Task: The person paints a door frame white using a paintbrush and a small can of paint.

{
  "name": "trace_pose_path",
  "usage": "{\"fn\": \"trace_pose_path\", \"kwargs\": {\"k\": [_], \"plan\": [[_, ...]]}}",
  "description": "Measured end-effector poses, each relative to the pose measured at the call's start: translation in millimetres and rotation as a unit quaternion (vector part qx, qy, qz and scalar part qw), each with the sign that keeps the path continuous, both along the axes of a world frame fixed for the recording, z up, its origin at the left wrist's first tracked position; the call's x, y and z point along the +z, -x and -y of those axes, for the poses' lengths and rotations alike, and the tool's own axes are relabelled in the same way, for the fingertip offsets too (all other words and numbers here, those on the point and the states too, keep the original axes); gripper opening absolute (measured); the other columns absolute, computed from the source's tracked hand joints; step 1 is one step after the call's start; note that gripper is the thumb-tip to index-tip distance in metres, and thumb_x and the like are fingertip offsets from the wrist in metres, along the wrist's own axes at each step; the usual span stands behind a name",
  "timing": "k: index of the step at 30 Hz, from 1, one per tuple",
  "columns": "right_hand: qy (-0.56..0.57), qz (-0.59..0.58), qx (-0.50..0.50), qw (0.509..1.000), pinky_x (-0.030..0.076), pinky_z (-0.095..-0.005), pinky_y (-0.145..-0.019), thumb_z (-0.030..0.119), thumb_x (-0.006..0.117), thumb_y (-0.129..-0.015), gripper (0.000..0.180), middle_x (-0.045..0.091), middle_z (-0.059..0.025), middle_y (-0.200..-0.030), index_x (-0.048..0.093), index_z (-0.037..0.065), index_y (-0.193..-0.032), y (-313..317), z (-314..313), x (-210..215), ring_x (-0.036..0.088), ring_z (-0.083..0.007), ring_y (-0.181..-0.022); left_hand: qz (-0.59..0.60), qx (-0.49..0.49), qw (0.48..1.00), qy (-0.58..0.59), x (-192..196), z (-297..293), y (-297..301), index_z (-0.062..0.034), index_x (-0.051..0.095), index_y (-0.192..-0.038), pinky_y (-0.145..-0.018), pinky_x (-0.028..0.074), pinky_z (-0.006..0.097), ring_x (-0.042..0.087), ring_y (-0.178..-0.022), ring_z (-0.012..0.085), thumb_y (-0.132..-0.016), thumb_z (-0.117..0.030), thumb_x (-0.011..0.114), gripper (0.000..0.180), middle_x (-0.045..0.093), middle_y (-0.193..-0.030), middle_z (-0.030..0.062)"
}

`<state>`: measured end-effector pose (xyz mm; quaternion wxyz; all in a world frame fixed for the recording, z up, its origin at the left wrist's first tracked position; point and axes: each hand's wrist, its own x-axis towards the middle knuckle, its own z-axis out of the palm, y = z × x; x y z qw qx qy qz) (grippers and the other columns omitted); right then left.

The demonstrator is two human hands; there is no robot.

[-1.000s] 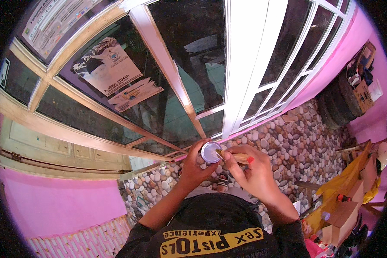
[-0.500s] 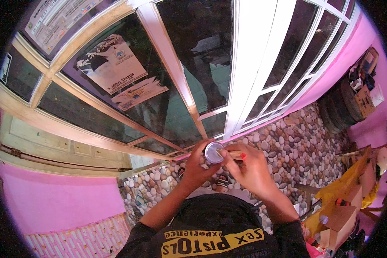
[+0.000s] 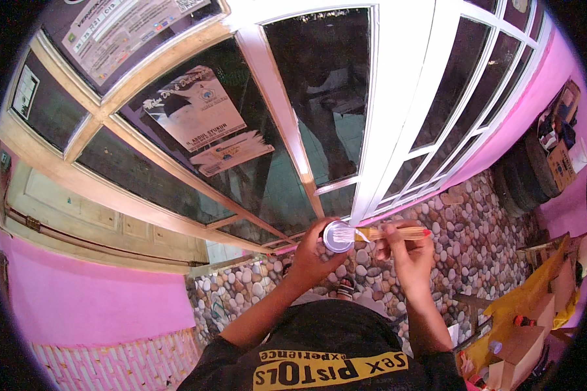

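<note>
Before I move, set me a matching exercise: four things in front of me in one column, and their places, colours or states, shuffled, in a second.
Column one
1. Cup
2. Paintbrush
3. Tyres
4. Floor

Column two
A. Dark, stacked one against another
B. Held in the left hand
C. Pebble-patterned, in browns, greys and whites
D. Red-tipped, held in the right hand

Right pairs: 1-B, 2-D, 3-A, 4-C
</note>
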<state>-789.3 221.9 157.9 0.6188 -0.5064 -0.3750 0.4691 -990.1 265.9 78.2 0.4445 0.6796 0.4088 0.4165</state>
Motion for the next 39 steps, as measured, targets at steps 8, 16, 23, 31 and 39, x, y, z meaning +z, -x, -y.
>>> {"fn": "trace_pose_path", "kwargs": {"k": [8, 16, 23, 31, 39], "plan": [[0.039, -0.126, -0.055, 0.99, 0.053, -0.0301, -0.051, 0.016, 0.06, -0.104, 0.018, 0.069, -0.0118, -0.076, 0.064, 0.0, -0.098, -3, -3, -20, 0.064, -0.0187, -0.058, 0.01, -0.034, 0.999, -0.035, 8, -20, 7, -0.0015, 0.05, -0.141, -0.103, 0.052, 0.039, 0.061, -0.126, 0.026, -0.082, -0.016, 0.087, 0.071, 0.058, -0.137, 0.015], [0.1, -0.283, -0.072, 0.951, 0.05, -0.0304, -0.052, 0.024, 0.062, -0.1, 0.017, 0.068, -0.006, -0.073, 0.064, 0.007, -0.098, 16, -12, -25, 0.062, -0.0172, -0.057, 0.039, -0.058, 0.995, -0.065, 15, -46, 26, -0.0014, 0.053, -0.137, -0.101, 0.051, 0.038, 0.063, -0.122, 0.0245, -0.081, -0.011, 0.087, 0.066, 0.063, -0.131, 0.0145], [0.093, -0.359, -0.078, 0.926, 0.054, -0.0319, -0.056, 0.02, 0.064, -0.1, 0.018, 0.069, -0.0082, -0.076, 0.067, 0.002, -0.099, 29, -18, -17, 0.065, -0.0187, -0.061, 0.019, -0.099, 0.993, -0.068, 19, -62, 38, -0.0005, 0.052, -0.137, -0.101, 0.05, 0.037, 0.064, -0.12, 0.025, -0.081, -0.009, 0.086, 0.066, 0.064, -0.129, 0.0148], [-0.112, -0.135, -0.113, 0.978, 0.058, -0.0347, -0.065, 0.021, 0.063, -0.103, 0.025, 0.069, -0.0172, -0.089, 0.061, -0.002, -0.11, 63, -39, 40, 0.068, -0.0235, -0.071, -0.012, -0.083, 0.996, -0.031, 25, -60, 55, 0.0007, 0.055, -0.132, -0.1, 0.05, 0.038, 0.065, -0.116, 0.0243, -0.081, -0.013, 0.086, 0.061, 0.066, -0.124, 0.0146], [-0.395, 0.115, -0.157, 0.898, 0.059, -0.0314, -0.066, -0.001, 0.069, -0.094, 0.022, 0.073, -0.0229, -0.092, 0.061, -0.006, -0.114, 90, -80, 87, 0.074, -0.0224, -0.077, -0.036, -0.056, 0.998, -0.009, 32, -51, 63, 0.0001, 0.056, -0.131, -0.1, 0.05, 0.04, 0.065, -0.116, 0.0251, -0.081, -0.023, 0.088, 0.064, 0.065, -0.122, 0.0139]]}}
